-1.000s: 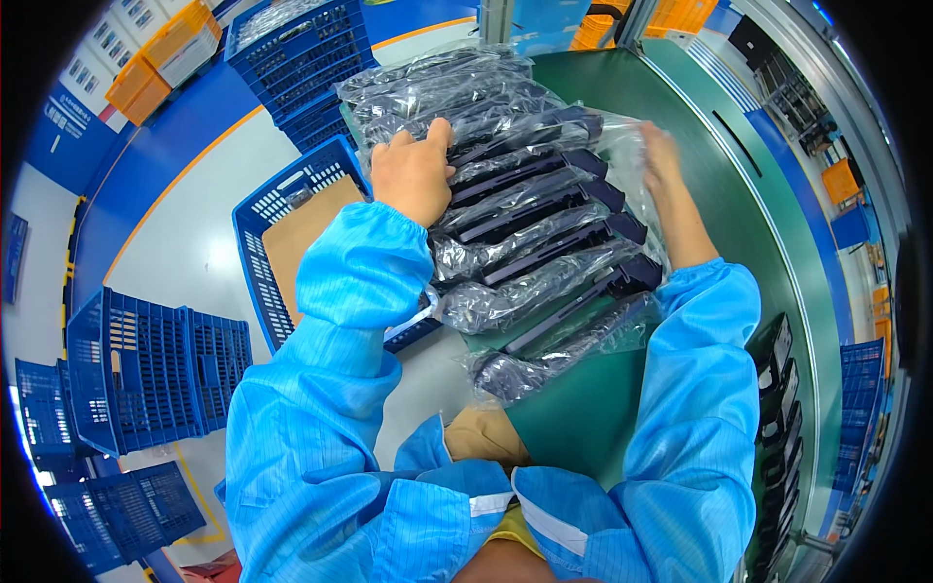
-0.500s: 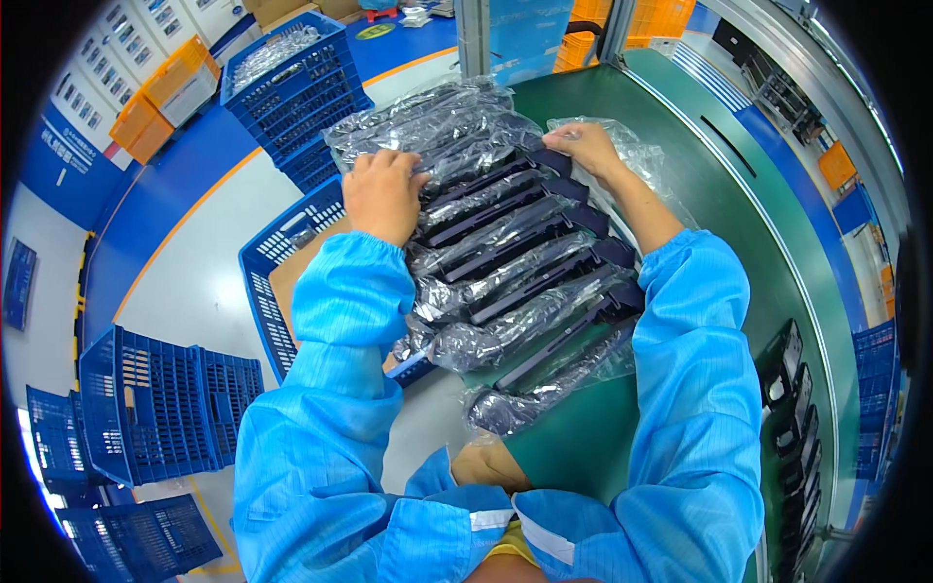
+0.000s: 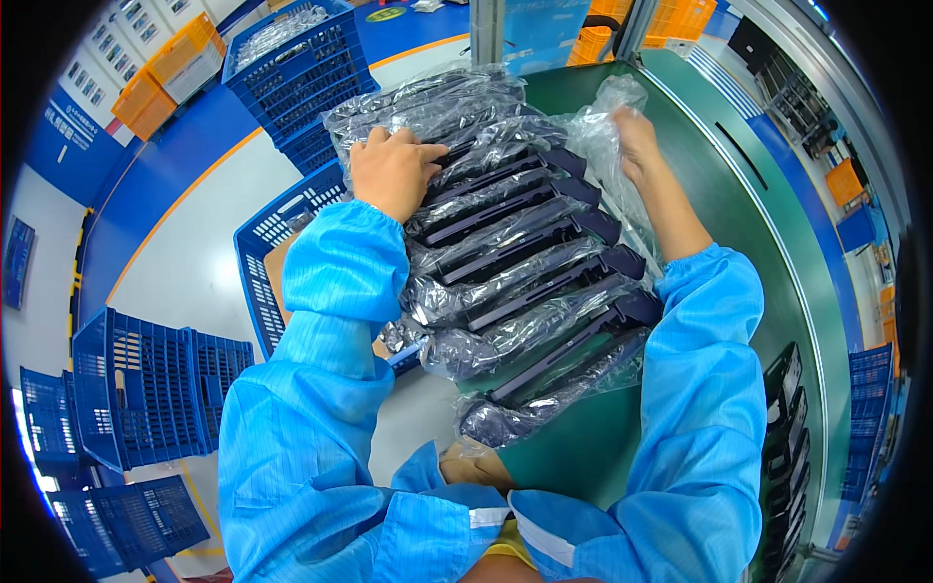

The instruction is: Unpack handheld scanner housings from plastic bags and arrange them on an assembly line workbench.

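A row of long dark plastic parts [image 3: 535, 328] lies slanting across the green bench, several partly wrapped in clear bags with their right ends bare. My left hand [image 3: 394, 173] rests at the left ends of the upper parts, its fingers bent over one bagged part [image 3: 466, 155] and the thumb pointing right. Beyond the right ends, my right hand [image 3: 637, 141] is closed on a crumpled clear plastic bag [image 3: 604, 121], lifted and stretched upward. How far that bag still reaches over a part is hard to make out among the folds.
A blue crate [image 3: 255, 262] with cardboard in it sits below the bench's left side. Stacked blue crates [image 3: 301, 83] stand behind it, more [image 3: 146, 389] at left. On the green bench [image 3: 719, 209], black parts [image 3: 787, 457] line the right edge. A metal post [image 3: 486, 34] rises at the back.
My right hand has moved right and slightly up, drawing the clear bag out from the parts' right ends. My left hand has shifted slightly right, staying on the parts.
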A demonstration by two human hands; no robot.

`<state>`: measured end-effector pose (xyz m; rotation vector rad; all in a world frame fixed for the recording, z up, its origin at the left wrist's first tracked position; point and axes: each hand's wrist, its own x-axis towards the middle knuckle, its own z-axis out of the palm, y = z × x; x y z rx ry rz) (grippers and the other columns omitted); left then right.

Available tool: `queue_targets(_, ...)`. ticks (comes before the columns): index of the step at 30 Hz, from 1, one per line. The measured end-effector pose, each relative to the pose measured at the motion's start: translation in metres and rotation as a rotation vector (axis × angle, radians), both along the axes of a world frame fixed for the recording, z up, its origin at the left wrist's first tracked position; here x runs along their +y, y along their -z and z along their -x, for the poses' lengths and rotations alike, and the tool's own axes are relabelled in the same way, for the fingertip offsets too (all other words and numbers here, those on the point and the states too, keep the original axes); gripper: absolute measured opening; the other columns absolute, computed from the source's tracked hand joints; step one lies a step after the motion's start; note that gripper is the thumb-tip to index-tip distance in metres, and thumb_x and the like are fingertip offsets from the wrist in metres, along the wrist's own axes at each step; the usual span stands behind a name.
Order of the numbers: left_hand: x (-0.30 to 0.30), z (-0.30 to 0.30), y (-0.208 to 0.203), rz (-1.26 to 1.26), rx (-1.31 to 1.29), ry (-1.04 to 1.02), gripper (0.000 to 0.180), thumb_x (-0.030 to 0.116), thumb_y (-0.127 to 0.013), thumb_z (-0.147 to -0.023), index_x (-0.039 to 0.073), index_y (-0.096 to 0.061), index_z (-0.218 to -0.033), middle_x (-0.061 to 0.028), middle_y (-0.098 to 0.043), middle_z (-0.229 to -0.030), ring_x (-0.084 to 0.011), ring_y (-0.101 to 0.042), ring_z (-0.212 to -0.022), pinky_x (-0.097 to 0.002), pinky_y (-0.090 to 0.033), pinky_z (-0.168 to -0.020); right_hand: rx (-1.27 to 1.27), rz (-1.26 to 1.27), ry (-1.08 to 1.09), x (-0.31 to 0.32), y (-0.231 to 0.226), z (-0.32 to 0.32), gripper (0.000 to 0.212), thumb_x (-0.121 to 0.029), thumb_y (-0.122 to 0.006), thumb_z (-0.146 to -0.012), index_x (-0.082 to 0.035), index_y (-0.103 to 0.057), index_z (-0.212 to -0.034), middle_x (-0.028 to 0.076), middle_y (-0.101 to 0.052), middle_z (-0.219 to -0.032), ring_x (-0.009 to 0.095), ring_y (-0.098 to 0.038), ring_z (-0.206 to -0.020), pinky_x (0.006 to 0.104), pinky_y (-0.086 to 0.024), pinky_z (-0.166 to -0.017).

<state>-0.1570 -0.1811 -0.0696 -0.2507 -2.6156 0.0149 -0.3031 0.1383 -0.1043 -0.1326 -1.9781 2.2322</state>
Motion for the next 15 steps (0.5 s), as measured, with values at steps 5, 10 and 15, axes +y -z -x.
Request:
queue_targets(5,0.016,0.007,0.002,0.005,0.037,0.032,0.016,0.030,-0.066,-0.077,0.033,-0.072,-0.092,0.0032,-0.060,-0.083,-0.0198,-0.054,-0.085,-0.0382,-0.042,-0.071,0.191,-0.378,0.839,0.096,-0.005,0.043,0.022,-0.020,-0.050,-0.090,-0.001,-0.057,-0.098,0.014,-0.065,-0.097,0.025,-0.062,-0.092,0.0362,-0.047,-0.072)
queue_targets(10,-0.002,-0.004,-0.002,0.027,0.025,0.000,0.016,0.029,-0.066,-0.079,0.032,-0.072,-0.092,0.0031,-0.060,-0.083,-0.0203,-0.054,-0.083,-0.0388,-0.042,-0.070,0.055,-0.804,0.925,0.069,-0.054,0.000,0.035,-0.038,-0.039,-0.094,-0.008,-0.054,-0.105,0.018,-0.063,-0.104,0.034,-0.061,-0.096,0.0424,-0.048,-0.078)
queue_targets(15,0.005,-0.002,0.002,-0.006,-0.010,0.019,0.019,0.026,-0.068,-0.077,0.029,-0.072,-0.095,0.0054,-0.063,-0.086,-0.0206,-0.053,-0.084,-0.0358,-0.040,-0.071,0.184,-0.990,-0.247,-0.032,-0.035,-0.009,0.058,-0.060,-0.059,-0.077,-0.007,-0.065,-0.100,0.015,-0.064,-0.102,0.026,-0.062,-0.089,0.0374,-0.046,-0.079)
